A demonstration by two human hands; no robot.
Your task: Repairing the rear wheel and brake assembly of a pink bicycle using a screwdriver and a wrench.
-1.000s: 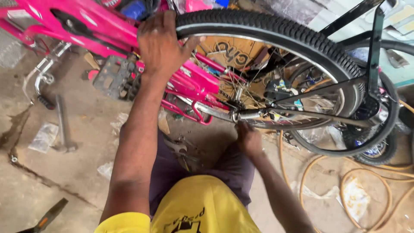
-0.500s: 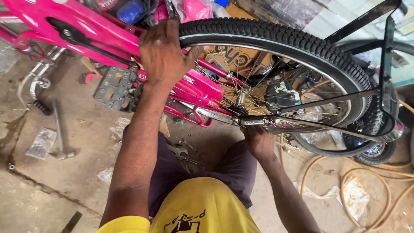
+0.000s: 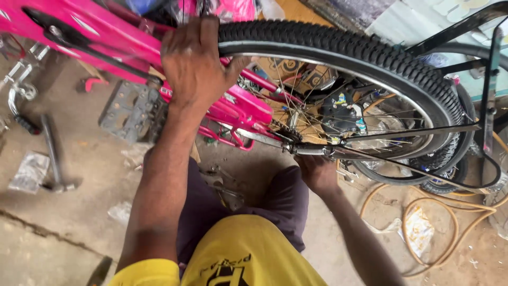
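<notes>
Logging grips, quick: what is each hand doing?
Left hand: closed over the black tyre.
Right hand: at the wheel axle; grip cannot be told.

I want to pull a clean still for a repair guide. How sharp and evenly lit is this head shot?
Head view: soft, even daylight with no harsh glare; left hand on the tyre is fairly sharp, tread readable; right hand at the axle sits in shade, detail muddy; spokes slightly smeared; wide lens bows the pink frame; hammer on the floor looks soft.

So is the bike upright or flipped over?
Flipped over: the pedal and handlebar sit near the floor, with the left hand on the raised tyre.
</notes>
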